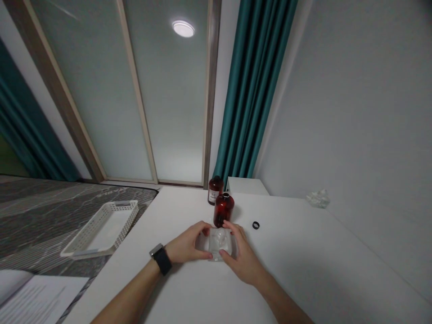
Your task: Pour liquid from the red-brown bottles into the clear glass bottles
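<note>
A clear square glass-like container (pixel 220 240) sits on the white table between both hands; its exact kind is hard to make out. My left hand (pixel 191 243), with a dark-strapped watch (pixel 162 259) on its wrist, grips the container's left side with thumb and fingers. On the other side my right hand (pixel 241 256) is curled round it, thumb at the near edge and fingers at the far edge. Just beyond stands an open-necked amber bottle (pixel 223 209), close to the right fingertips. A black ring (pixel 255 225) lies on the table to the right.
Behind the amber bottle stands a second amber bottle (pixel 215 191) with a white label. Crumpled clear plastic (pixel 318 198) lies by the wall at the far right. On the left are a white perforated basket (pixel 123 220) and an open book (pixel 43 297). A white box (pixel 248 186) is behind the table.
</note>
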`<state>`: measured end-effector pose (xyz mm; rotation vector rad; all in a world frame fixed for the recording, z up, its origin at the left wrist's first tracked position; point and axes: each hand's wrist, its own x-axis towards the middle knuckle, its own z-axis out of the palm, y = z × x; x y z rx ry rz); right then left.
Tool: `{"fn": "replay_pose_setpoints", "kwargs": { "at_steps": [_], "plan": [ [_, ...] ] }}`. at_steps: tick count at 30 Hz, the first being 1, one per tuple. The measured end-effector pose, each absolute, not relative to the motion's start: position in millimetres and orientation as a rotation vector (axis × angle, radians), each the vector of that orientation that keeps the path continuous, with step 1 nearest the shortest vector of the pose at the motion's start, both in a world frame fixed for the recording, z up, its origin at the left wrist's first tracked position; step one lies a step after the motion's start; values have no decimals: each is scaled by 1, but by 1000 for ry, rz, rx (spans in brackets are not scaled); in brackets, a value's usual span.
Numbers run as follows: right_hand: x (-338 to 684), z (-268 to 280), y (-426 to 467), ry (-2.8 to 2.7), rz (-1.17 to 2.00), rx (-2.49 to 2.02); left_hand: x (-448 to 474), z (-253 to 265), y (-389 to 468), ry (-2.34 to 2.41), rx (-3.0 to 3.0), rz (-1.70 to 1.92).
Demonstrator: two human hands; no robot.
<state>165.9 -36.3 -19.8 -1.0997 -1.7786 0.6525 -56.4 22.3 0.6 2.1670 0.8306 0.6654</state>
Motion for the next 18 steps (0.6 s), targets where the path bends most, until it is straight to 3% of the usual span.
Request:
{"fn": "replay_pose_setpoints", "kwargs": {
  "at_steps": [7,18],
  "plan": [
    [173,-24,-31,-1786,834,-1130,-53,4,19,831,2168,687],
    [189,-12,-31,-1706,873,-1132,-45,-3,14,729,2143,800]
  ]
}}
